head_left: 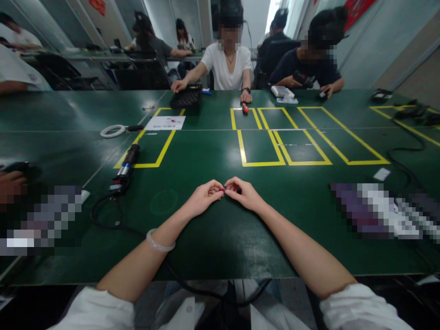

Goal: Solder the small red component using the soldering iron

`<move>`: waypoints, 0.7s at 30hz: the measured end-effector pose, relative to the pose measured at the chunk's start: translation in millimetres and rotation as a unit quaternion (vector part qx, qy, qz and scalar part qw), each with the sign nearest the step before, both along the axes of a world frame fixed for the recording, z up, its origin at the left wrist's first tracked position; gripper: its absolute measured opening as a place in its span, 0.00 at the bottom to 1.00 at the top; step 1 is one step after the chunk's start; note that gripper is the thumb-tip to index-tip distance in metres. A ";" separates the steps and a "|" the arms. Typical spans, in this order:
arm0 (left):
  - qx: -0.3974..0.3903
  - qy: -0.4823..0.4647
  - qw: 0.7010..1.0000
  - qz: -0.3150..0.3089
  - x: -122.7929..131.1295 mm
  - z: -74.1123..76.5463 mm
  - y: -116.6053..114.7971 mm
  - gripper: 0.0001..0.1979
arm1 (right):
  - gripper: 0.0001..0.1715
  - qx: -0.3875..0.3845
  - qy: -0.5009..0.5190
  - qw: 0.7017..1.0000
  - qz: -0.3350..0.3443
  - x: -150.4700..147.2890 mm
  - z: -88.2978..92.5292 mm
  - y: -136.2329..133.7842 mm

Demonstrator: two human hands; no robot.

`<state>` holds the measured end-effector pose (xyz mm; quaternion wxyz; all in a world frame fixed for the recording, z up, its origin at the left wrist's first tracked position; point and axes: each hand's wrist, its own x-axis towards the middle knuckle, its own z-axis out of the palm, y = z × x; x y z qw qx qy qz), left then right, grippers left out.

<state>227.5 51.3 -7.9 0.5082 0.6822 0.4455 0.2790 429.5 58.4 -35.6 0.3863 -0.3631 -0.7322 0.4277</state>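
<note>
My left hand (203,197) and my right hand (242,191) meet fingertip to fingertip above the green table (213,238), near its front edge. Both pinch a tiny red thing (223,189) between them; it is too small to name. The fingers of both hands are curled and closed. A pale bangle (158,242) sits on my left wrist. A black handheld tool (124,170) with a cable lies on the table to the left of my hands.
Yellow tape rectangles (263,146) mark the table's middle. A white ring (112,131), a paper sheet (165,123) and a black tray (187,97) lie at the far left. Two people sit across the table; one touches a small red object (245,108). Cables trail at the right.
</note>
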 end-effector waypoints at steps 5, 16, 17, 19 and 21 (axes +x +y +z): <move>0.063 0.038 0.997 0.005 1.2 3.3 -2.1 0.11 | 0.12 -0.029 0.006 0.999 0.013 1.3 -3.6 1.3; 0.067 0.041 0.997 0.016 0.3 0.1 -1.1 0.11 | 0.10 0.009 0.008 1.000 0.002 -0.8 -1.9 1.5; 0.064 0.039 0.997 0.015 -0.1 -0.5 -0.8 0.12 | 0.09 0.015 0.002 1.000 -0.001 -0.7 -1.9 1.5; 0.056 0.033 0.998 0.013 -1.0 -1.6 -0.1 0.13 | 0.08 0.030 -0.011 0.999 -0.006 -0.3 -1.8 1.5; 0.048 0.024 0.999 0.008 -1.8 -2.3 0.7 0.14 | 0.07 0.047 -0.023 0.999 -0.008 0.2 -1.4 1.4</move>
